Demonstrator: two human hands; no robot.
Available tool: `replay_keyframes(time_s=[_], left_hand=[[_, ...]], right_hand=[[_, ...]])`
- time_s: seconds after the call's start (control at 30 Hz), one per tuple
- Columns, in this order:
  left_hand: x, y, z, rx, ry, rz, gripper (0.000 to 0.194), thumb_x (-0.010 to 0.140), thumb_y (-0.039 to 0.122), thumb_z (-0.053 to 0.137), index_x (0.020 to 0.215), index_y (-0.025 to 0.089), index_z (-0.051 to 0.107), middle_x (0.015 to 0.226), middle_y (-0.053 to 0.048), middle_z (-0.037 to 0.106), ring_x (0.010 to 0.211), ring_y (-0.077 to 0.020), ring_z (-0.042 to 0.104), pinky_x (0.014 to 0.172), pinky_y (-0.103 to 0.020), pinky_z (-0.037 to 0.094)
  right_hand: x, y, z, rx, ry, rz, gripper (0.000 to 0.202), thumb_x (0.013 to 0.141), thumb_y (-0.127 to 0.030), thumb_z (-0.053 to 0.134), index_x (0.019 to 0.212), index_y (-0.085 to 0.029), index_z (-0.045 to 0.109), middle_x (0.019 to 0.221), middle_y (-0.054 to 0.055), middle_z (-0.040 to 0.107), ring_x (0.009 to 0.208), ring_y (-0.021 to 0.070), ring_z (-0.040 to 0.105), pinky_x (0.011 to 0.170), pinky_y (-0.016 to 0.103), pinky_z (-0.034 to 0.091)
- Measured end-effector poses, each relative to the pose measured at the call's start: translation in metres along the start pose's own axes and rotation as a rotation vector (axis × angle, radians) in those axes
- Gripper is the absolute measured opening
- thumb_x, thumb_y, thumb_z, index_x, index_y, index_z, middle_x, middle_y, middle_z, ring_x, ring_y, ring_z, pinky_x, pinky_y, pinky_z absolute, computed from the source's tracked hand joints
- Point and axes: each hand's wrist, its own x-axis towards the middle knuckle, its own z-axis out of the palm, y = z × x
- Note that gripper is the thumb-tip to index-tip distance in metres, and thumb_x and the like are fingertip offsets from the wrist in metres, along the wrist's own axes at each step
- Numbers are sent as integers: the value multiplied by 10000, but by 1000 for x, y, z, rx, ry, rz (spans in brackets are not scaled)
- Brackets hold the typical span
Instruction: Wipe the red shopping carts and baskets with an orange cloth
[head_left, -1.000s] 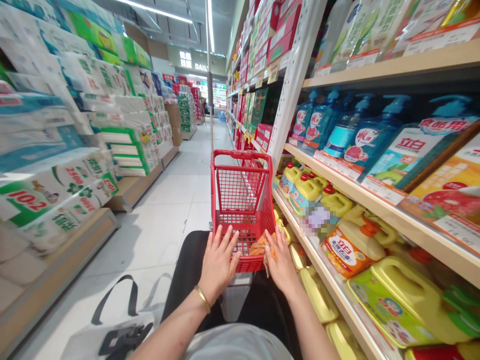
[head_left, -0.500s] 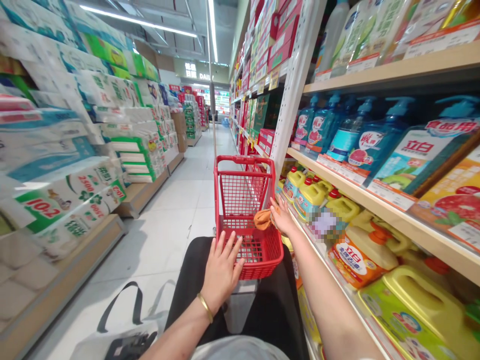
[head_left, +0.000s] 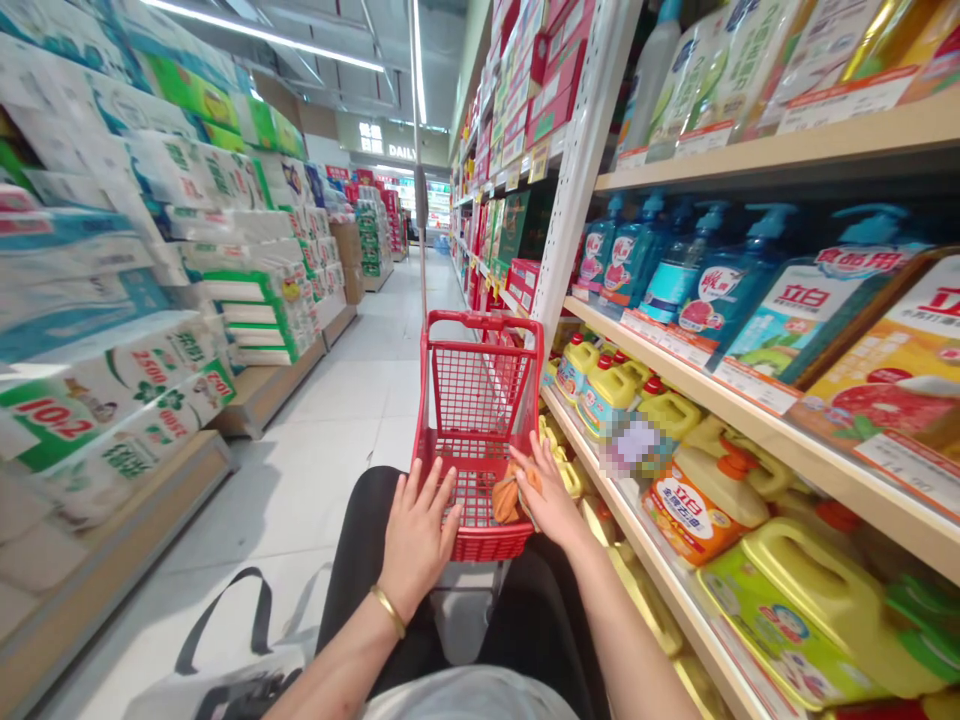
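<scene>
L hand (head_left: 421, 530) palm down, fingers spread & fairly straight, holding nothing, over the near L side of the red cart (head_left: 491, 545); can't tell if fingertips touch the rim. R hand (head_left: 551, 497) is partly closed, fingers fairly straight, w/ a crumpled orange cloth (head_left: 508, 497) held on its inner side. Cloth sits at the cart's near R corner, over the basket (can't tell if it's pressed on the plastic). Gold bangle (head_left: 388, 611) on L wrist. Cart stands btwn the person's knees, black trousers (head_left: 352, 560) either side; thin pole (head_left: 421, 205) rises at its far L corner. Pale bag (head_left: 217, 690) w/ dark strap on floor, L of the legs. R side: shelving (head_left: 832, 420) w/ blue pump bottles (head_left: 720, 285) on a mid shelf, yellow jugs (head_left: 615, 385) & an orange-label bottle (head_left: 694, 505) below, plus a big green-label jug (head_left: 772, 600) nearer. L side: stacked paper packs (head_left: 112, 400); tiled aisle (head_left: 352, 400) runs btwn
</scene>
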Motion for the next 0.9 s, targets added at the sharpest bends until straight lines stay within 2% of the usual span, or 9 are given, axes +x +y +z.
replay_keyframes(time_s=[0.1, 0.27, 0.33, 0.43, 0.5, 0.6, 0.7, 0.77, 0.9], left_hand=[[3, -7, 0, -12, 19, -12, 558, 1014, 327, 518, 1564, 244, 477, 1685, -64, 358, 1604, -349, 195, 1268, -603, 304], [7, -21, -1, 0, 22, -42, 560, 1011, 274, 485, 1569, 238, 468, 1693, -74, 345, 1606, -341, 192, 1257, -590, 338], [7, -28, 0, -5, 24, -52, 573, 1009, 257, 472, 1581, 244, 449, 1690, -70, 353, 1605, -336, 199, 1255, -589, 344], [7, -38, 3, -18, 23, -60, 578, 1010, 254, 462, 1587, 242, 439, 1685, -61, 366, 1606, -330, 197, 1270, -579, 323], [7, -44, 4, -25, 15, -65, 581, 1018, 273, 459, 1597, 246, 423, 1692, -50, 351, 1608, -328, 190, 1278, -573, 311], [9, -51, 4, -32, 9, -58, 604, 1026, 327, 470, 1620, 265, 375, 1710, -31, 308, 1610, -329, 178, 1283, -575, 298], [12, -61, 2, -22, 1, -18, 627, 1035, 356, 465, 1640, 272, 324, 1719, -32, 283, 1613, -324, 164, 1290, -578, 280], [14, -70, 1, -16, -9, 16, 623, 1047, 350, 440, 1648, 276, 297, 1720, -32, 282, 1615, -312, 162, 1295, -578, 267], [19, -96, -3, -21, -45, 52, 615, 1064, 344, 387, 1660, 270, 254, 1719, -33, 292, 1620, -280, 148, 1303, -551, 254]], right_hand=[[-9, -8, 8, 7, 14, -16, 534, 1062, -622, 359, 1502, -391, 554, 1756, -50, 124, 1628, 284, -27, 1308, 597, 122], [-5, -18, 20, -14, 34, -60, 482, 1075, -553, 392, 1461, -358, 605, 1741, -23, 211, 1631, 286, 18, 1306, 598, 146], [-3, -24, 23, -48, 28, -100, 440, 1079, -506, 411, 1405, -343, 657, 1680, -2, 378, 1629, 292, 70, 1302, 617, 133], [-3, -34, 22, -98, 13, -175, 373, 1084, -411, 427, 1237, -304, 750, 1407, 26, 684, 1607, 279, 202, 1306, 613, 87], [-2, -40, 21, -131, 1, -214, 353, 1082, -355, 428, 1163, -285, 764, 1236, 32, 762, 1570, 268, 308, 1308, 600, 62], [0, -47, 19, -185, -9, -249, 326, 1070, -324, 448, 1089, -271, 769, 1119, 35, 788, 1425, 259, 513, 1305, 586, 57], [-1, -55, 21, -221, -35, -283, 300, 1060, -324, 472, 1028, -277, 766, 1011, 21, 793, 1147, 221, 662, 1307, 549, 82], [-4, -61, 25, -223, -52, -302, 281, 1057, -324, 484, 1011, -281, 758, 975, 11, 789, 1037, 205, 672, 1307, 521, 106], [-9, -74, 43, -196, -37, -300, 224, 1044, -327, 516, 1037, -283, 735, 1005, 5, 782, 1051, 210, 652, 1287, 490, 168]])
